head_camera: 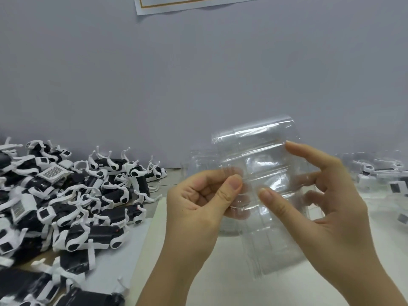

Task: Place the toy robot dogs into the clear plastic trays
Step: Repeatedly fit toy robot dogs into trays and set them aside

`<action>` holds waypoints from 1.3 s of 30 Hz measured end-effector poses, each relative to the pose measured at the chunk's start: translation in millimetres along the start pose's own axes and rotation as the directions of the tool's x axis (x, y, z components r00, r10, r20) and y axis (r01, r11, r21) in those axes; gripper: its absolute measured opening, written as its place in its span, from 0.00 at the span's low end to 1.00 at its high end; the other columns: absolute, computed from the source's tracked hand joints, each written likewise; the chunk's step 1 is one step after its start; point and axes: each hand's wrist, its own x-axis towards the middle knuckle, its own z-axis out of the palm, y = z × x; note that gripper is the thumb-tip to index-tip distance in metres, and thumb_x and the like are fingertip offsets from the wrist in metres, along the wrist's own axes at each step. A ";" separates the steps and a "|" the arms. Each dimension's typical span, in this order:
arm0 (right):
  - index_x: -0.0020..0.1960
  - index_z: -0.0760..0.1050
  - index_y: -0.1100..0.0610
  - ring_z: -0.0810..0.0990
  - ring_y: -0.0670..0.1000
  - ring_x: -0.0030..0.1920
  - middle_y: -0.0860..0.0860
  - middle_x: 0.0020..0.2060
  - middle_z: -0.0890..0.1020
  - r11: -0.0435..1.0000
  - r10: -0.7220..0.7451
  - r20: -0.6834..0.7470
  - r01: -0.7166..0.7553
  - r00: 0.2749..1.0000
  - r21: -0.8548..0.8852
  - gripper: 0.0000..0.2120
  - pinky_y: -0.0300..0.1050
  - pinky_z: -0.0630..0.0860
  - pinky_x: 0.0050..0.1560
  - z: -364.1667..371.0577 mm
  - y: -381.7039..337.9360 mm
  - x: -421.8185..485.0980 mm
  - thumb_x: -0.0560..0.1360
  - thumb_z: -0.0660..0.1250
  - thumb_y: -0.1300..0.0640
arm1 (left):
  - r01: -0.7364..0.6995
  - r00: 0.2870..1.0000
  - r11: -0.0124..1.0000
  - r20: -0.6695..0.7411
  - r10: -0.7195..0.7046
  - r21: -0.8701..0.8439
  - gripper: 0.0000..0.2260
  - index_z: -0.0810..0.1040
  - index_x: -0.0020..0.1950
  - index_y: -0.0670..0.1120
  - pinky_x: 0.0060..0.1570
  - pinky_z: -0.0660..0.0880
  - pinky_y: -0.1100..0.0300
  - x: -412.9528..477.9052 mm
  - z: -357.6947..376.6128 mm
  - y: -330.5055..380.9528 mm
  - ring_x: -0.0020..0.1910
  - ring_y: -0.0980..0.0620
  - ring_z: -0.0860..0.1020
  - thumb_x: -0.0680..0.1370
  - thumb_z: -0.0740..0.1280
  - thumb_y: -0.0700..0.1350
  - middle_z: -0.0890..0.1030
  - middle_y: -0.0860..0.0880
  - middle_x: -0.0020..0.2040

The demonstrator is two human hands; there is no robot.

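Note:
Both my hands hold a clear plastic tray (260, 146) up in front of me, above the white table. My left hand (198, 202) pinches its left edge between thumb and fingers. My right hand (326, 208) grips the right side, thumb on the front and fingers behind the plastic. The tray looks like a nested stack of moulded shells, and nothing sits in it. A large heap of black-and-white toy robot dogs (66, 195) lies on the table to the left, apart from both hands.
More clear trays (198, 160) stand behind the held one near the grey wall. At the far right lie trays with toy dogs in them (384, 180). A white sheet (220, 272) covers the table under my hands. A paper notice (189, 3) hangs on the wall.

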 end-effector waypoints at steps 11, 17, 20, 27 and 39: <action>0.73 0.62 0.40 0.76 0.43 0.41 0.35 0.64 0.73 0.987 0.053 -0.223 -0.085 0.973 -0.134 0.38 0.31 0.73 0.35 -72.7 14.4 19.3 0.66 0.72 0.35 | -0.213 0.918 0.936 -0.384 0.095 -0.279 0.09 0.87 0.35 0.51 0.34 0.77 0.70 32.5 -10.7 4.0 0.34 0.62 0.82 0.70 0.67 0.41 0.85 0.54 0.35; 0.61 0.74 0.45 0.82 0.48 0.39 0.42 0.47 0.80 0.526 0.120 0.419 0.300 0.900 -0.796 0.37 0.41 0.73 0.25 -89.8 72.9 -11.3 0.56 0.85 0.54 | -0.200 0.874 0.744 -0.459 -0.159 -0.638 0.05 0.83 0.43 0.46 0.42 0.81 0.64 67.5 -5.3 -26.0 0.38 0.57 0.83 0.70 0.68 0.41 0.84 0.51 0.41; 0.68 0.62 0.35 0.74 0.39 0.59 0.33 0.62 0.70 0.492 0.441 0.497 0.263 0.747 -0.830 0.27 0.38 0.70 0.53 -90.3 102.4 -22.5 0.73 0.70 0.43 | -0.126 0.840 0.731 -0.463 -0.281 -0.671 0.04 0.78 0.48 0.45 0.46 0.81 0.63 75.5 3.2 -47.7 0.41 0.56 0.84 0.77 0.64 0.38 0.82 0.49 0.45; 0.66 0.55 0.21 0.66 0.34 0.66 0.28 0.66 0.63 0.916 0.401 0.247 -0.384 0.882 -0.115 0.38 0.40 0.66 0.62 -16.3 105.2 10.5 0.62 0.71 0.31 | 0.220 0.739 0.848 -0.484 -0.468 -0.483 0.04 0.76 0.46 0.39 0.52 0.79 0.55 49.6 7.6 -83.2 0.42 0.51 0.82 0.80 0.64 0.36 0.81 0.43 0.43; 0.73 0.60 0.33 0.66 0.49 0.71 0.50 0.71 0.67 0.946 0.246 0.308 -0.159 0.919 -0.282 0.29 0.40 0.65 0.66 44.6 99.0 53.1 0.78 0.68 0.51 | 0.339 0.668 0.898 -0.744 -0.020 0.280 0.20 0.74 0.44 0.48 0.39 0.70 0.59 46.8 -47.5 -88.9 0.41 0.50 0.74 0.64 0.80 0.56 0.76 0.50 0.44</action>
